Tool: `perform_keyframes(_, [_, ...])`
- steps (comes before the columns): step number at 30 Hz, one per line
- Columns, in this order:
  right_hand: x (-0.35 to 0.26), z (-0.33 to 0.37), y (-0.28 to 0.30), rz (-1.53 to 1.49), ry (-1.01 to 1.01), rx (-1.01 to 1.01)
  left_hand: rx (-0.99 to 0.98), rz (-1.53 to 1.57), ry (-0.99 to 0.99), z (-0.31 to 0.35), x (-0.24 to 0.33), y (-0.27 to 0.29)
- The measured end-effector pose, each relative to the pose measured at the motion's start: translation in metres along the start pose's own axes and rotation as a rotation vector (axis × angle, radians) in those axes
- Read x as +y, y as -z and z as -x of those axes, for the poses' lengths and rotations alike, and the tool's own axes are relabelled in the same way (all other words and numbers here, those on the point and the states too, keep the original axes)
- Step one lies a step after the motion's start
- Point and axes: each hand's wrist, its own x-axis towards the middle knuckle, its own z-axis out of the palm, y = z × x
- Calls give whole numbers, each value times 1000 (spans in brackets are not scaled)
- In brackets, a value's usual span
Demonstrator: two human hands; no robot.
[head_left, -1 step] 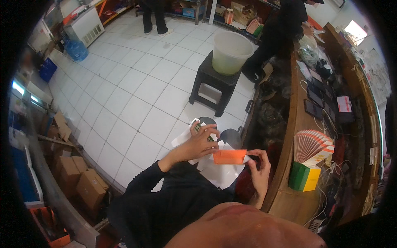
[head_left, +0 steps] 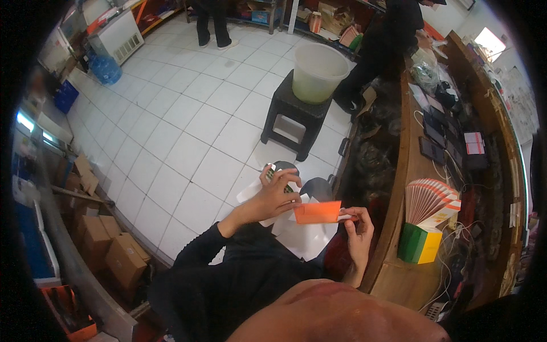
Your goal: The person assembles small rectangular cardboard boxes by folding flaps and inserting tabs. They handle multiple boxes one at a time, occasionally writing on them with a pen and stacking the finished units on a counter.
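Above my lap, a small orange folding carton [head_left: 318, 212] with white end flaps is held between both hands. My left hand [head_left: 272, 196] pinches its left end with thumb and finger, the other fingers curved over a green-patterned white piece [head_left: 289, 187]. At the carton's right end, my right hand [head_left: 359, 232] grips a white flap between thumb and fingers. White flat card pieces [head_left: 307, 242] lie across my lap beneath. The carton's inside cannot be seen.
To my right, a wooden counter [head_left: 393, 268] bears a green and yellow box [head_left: 419, 242], fanned orange-and-white cartons [head_left: 430, 199], phones [head_left: 431, 150] and cables. Ahead, a black stool [head_left: 296, 111] carries a translucent tub [head_left: 320, 77]. Brown boxes [head_left: 125, 259] sit at left. Two people stand farther off.
The orange carton has tipped slightly, its right end rising, and more of its orange face shows. My right fingers have shifted slightly; my left hand stays nearly still.
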Motion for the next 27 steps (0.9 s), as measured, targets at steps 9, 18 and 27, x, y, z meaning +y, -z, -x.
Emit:
perform_keyframes(9, [28,-3,-39,11,182,355,142,227,2,-9,36,-1])
perform_keyframes(18, [5,-12,-28,482,203,7,15,526,80,-16,54,-7])
perform_keyframes(27, [-8,-13,-60,620,546,225,1,738,306,-9,46,9])
